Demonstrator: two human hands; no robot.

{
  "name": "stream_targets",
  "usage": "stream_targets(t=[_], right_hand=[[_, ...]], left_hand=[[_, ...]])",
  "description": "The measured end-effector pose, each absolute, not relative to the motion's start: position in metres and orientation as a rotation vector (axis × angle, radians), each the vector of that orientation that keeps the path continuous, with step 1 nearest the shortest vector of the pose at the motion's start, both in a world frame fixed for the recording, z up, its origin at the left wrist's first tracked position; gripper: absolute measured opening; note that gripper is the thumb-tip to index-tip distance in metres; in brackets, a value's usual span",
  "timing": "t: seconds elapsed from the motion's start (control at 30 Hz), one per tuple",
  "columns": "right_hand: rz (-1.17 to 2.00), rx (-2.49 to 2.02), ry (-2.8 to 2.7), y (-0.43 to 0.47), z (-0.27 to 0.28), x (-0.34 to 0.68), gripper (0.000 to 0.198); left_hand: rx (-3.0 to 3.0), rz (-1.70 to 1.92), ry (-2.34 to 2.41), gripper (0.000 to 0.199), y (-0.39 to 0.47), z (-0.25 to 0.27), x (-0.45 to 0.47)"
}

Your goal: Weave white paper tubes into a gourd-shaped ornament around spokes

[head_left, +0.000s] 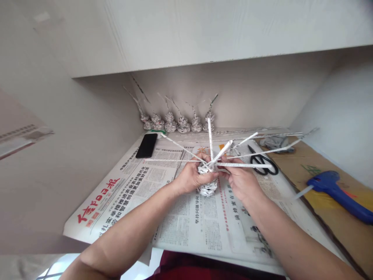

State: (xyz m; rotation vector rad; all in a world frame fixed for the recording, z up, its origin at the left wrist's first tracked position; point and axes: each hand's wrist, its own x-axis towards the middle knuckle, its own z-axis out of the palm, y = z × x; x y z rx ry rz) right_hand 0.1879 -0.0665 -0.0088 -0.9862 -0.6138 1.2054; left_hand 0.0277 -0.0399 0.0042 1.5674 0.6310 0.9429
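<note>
A small woven gourd of rolled newspaper [208, 189] is held up over the newspaper-covered table. Several long white paper tubes [210, 136] fan out from its top in different directions. My left hand [194, 175] wraps round the gourd's left side, with the thumb across its front. At its right side, my right hand [237, 175] pinches near the base of one paper tube [244, 165] that points right. The fingertips of the right hand are partly hidden behind the tubes.
Several finished-looking woven gourds [183, 123] line the back wall. A black phone [146, 146] lies at left on newspaper [116, 202]. Black scissors [264, 161] and loose paper tubes [233, 134] lie behind. At right, a blue glue gun [335, 190] rests on cardboard [314, 217]. A shelf [204, 35] overhangs.
</note>
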Motion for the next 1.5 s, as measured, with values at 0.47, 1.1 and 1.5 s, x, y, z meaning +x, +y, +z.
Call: stream_targets(t=[0.47,1.1,1.5], right_hand=[[1.262,-1.056,-0.794,-0.075,-0.005,0.178,0.024],[1.208,-1.018,-0.787,-0.080,0.000,0.173,0.027],[1.204,-1.044,-0.791,-0.079,-0.006,0.171,0.027]], left_hand=[[1.602,0.996,0.638,0.037,-0.037,0.002,0.028],[1.489,1.017,0.612,0.042,-0.038,-0.001,0.031],[1.375,1.055,0.670,0.047,-0.038,0.005,0.034]])
